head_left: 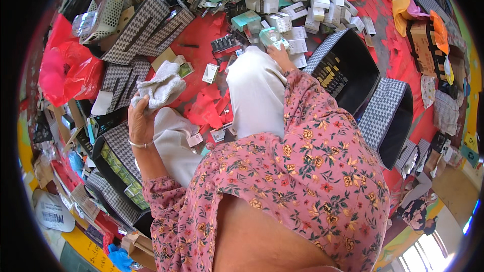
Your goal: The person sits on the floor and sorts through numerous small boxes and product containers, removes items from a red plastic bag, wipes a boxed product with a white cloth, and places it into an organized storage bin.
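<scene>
My left hand [140,120], with a bangle at the wrist, is closed around the edge of a crumpled pale grey cloth [162,86], holding it up beside my knee. My right hand [280,56] reaches past the other knee to a small teal-and-white box [272,38], its fingers on the near side of it; part of this hand is hidden by my knee. Around that box lie several small white cartons [297,46] and another teal pack [245,20]. A small white-and-green box [210,73] lies on the red floor covering between my hands.
Houndstooth-patterned bins stand on both sides: one with black-and-yellow packs [330,78], an open bin [385,116] beside it, and one with green boxes [121,168] at left. A white basket [108,7], a red plastic bag [70,68] and a cardboard box [426,45] lie farther out.
</scene>
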Available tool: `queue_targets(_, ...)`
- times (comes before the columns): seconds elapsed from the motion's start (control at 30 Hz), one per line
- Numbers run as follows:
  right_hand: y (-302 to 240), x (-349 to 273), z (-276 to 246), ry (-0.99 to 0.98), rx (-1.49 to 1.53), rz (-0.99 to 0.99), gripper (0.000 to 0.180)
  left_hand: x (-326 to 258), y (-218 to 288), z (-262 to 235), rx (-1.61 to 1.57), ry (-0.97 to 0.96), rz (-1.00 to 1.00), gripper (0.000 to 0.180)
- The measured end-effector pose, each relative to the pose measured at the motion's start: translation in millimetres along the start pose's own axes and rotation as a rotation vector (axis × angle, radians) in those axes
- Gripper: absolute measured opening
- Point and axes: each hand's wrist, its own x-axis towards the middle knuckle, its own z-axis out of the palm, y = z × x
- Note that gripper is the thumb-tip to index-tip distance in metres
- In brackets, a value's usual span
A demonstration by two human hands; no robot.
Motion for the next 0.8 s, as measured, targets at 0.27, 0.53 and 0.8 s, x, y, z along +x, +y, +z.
queue_targets(0.27,-27.1,-111.1,-79.6,-0.221,0.214,0.131,0.016,-89.2,20.9,-27.8,-0.358,0.053,0.149,0.023)
queue_targets(0.53,-34.0,-213.3,-93.1,-0.424,0.436,0.281,0.017,-124.2,27.2,-36.7,-0.436,-0.009,0.239,0.015)
queue_targets(0.8,-46.3,-240.3,-105.3,-0.58,0.617,0.356,0.03,-160.5,21.9,-47.1,-0.547,-0.089,0.36,0.017)
